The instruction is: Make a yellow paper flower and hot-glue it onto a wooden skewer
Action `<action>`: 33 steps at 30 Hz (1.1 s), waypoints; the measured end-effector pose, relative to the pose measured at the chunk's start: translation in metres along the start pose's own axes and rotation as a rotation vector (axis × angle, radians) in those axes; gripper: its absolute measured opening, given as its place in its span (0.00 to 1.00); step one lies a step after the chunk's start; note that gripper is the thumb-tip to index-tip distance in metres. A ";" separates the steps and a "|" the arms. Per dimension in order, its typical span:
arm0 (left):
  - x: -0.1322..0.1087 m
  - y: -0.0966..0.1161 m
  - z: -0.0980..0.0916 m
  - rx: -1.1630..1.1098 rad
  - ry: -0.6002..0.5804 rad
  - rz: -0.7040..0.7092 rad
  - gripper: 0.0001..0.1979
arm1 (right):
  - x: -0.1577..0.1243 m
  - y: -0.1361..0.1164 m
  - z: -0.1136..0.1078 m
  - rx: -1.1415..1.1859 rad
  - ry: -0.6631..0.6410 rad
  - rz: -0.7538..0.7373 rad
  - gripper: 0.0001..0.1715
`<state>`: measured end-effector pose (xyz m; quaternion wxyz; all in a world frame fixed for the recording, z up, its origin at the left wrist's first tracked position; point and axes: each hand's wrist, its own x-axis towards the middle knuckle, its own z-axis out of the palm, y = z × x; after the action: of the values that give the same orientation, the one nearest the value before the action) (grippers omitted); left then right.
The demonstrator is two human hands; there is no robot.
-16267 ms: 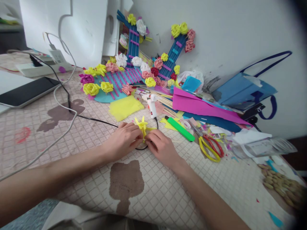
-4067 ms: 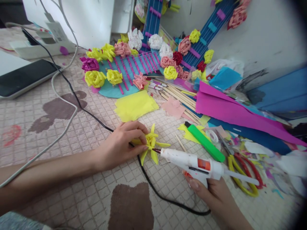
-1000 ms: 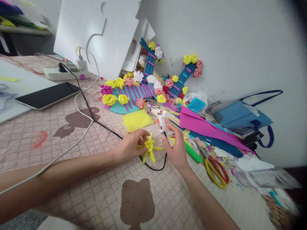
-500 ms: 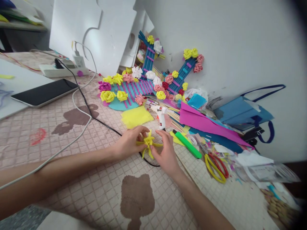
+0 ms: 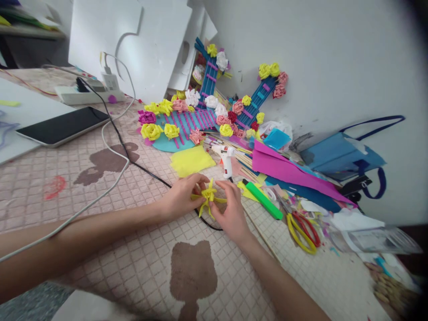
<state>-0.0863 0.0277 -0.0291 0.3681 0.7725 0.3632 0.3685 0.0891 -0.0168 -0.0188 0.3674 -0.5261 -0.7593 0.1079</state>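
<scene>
A yellow paper flower (image 5: 209,195) with narrow, spread petals is held between my two hands above the table. My left hand (image 5: 185,192) pinches its left side between thumb and fingers. From the right, my right hand (image 5: 232,209) grips a petal with thumb and fingertips. Just beyond the hands lie a stack of yellow crepe paper (image 5: 193,161) and a white glue gun (image 5: 225,159). A green box-cutter-like tool (image 5: 264,200) rests to the right of my right hand.
Scissors (image 5: 303,232) with yellow and red handles lie at the right among paper scraps. Flower-covered blue craft pieces (image 5: 187,122) stand at the back. A black cable (image 5: 150,176) passes under the hands. A tablet (image 5: 63,126) and a power strip (image 5: 88,94) are on the left.
The view has shifted slightly. Both hands keep hold of the yellow flower in nearly the same place, and its petals sit at a slightly different angle.
</scene>
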 end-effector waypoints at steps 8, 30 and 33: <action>0.000 0.002 0.000 0.007 0.022 0.017 0.15 | -0.003 0.002 -0.007 0.026 0.037 0.037 0.23; -0.018 0.031 -0.001 0.391 0.023 0.262 0.14 | -0.020 0.039 -0.081 -0.161 -0.048 0.261 0.06; -0.017 0.033 -0.002 0.455 0.004 0.273 0.12 | -0.025 0.047 -0.080 -0.259 -0.142 0.292 0.05</action>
<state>-0.0861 -0.0018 -0.0061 0.1311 0.8765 0.3297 0.3253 0.1807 -0.0365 0.0009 0.2229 -0.6645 -0.7064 0.0984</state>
